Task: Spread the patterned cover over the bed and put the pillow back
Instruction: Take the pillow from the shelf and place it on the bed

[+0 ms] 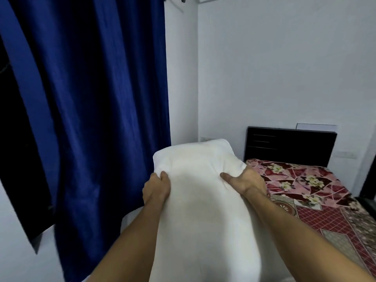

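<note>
1. A deep blue curtain hangs in folds over the left half of the view, beside a plain white wall.
2. A bed stands at the right against that wall. The patterned cover – red and pink with white flowers – lies flat over it up to the head end, so the spreading looks done.
3. A white pillow is held in the air at the centre, just left of the bed, its far end pointing toward the head end. It is probably being carried there.
4. A dark headboard stands upright against the wall. The covered space in front of it is the likely resting place.
5. The right hand grips the pillow's right edge. Its thumb presses creases into the top, and its fingers wrap round the side, hidden.
6. The left hand grips the left edge, thumb on top, fingers curled underneath out of sight. A grip on both sides likely keeps the soft pillow from sagging.
</note>
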The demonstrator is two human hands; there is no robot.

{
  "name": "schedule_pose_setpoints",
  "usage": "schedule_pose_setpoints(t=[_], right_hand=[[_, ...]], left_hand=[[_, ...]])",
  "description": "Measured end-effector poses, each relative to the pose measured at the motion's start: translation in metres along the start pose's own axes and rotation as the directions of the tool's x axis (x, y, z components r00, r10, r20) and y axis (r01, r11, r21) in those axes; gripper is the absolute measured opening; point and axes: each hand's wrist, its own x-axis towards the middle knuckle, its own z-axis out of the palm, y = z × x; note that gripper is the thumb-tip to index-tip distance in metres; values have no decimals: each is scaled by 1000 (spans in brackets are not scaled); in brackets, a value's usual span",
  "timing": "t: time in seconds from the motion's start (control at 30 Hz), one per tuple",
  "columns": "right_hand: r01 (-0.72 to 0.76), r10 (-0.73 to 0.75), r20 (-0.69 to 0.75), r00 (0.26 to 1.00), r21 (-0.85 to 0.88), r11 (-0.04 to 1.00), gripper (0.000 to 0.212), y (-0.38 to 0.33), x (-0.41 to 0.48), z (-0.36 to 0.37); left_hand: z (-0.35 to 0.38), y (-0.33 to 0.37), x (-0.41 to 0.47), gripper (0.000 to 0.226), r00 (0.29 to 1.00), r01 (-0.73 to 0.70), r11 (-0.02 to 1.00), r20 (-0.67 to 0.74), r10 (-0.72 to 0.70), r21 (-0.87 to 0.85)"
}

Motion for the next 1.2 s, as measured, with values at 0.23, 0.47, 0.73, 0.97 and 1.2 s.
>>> schedule_pose_setpoints(t=[0.23, 0.47, 0.73, 0.97, 1.2], right_hand=[[-48, 49, -37, 998, 35, 998, 100, 4, 23, 5], [-86, 87, -66, 994, 22, 996, 101, -9, 71, 20], [-102, 106, -95, 990, 46, 994, 100, -25, 117, 29], [-79, 85, -112, 990, 50, 996, 99, -30, 155, 34], [-113, 125, -166, 978, 80, 990, 88, -33, 189, 44]], left_hand=[[16, 20, 34, 54, 997, -60, 998, 41, 60, 2], [35, 41, 82, 54, 994, -82, 997, 77, 80, 15], [58, 65, 139, 54, 989, -123, 992, 87, 121, 24], [83, 82, 180, 56, 985, -149, 989, 91, 146, 23], [111, 96, 224, 56, 977, -180, 984, 118, 178, 5]])
